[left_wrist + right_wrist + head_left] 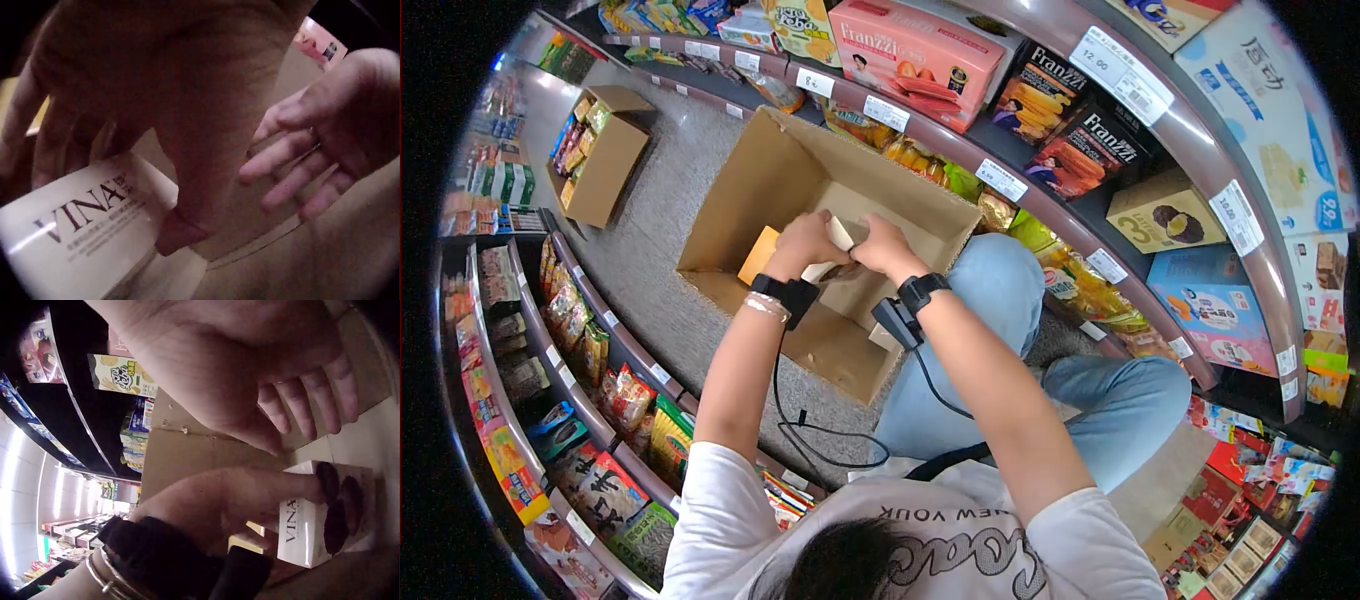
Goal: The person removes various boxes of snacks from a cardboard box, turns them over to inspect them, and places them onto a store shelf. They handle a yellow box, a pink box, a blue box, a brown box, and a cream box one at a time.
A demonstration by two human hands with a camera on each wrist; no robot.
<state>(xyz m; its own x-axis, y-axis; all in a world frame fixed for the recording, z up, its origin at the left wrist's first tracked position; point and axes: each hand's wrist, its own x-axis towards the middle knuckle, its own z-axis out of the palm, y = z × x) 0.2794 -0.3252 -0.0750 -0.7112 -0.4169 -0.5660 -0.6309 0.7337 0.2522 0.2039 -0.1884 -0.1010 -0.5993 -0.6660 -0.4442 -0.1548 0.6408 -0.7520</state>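
Inside the large open cardboard box (745,180) on the floor, my left hand (800,243) grips a white carton (94,212) printed VINA. Its thumb lies on one side and its fingers on the other. Dark oval pictures mark another face of this carton (306,531), seen in the right wrist view. My right hand (244,369) hovers beside it over the cardboard box, fingers loosely bent and holding nothing. A yellow-orange pack (758,254) stands in the cardboard box, left of my left hand and partly covered by it.
Shelves of snack packs curve along the right, with pink Franzzi boxes (920,55) close above the cardboard box. Another carton full of packs (605,165) sits farther up the aisle. Lower shelves (590,370) line the left. A black cable (830,460) loops near my knees (1000,290).
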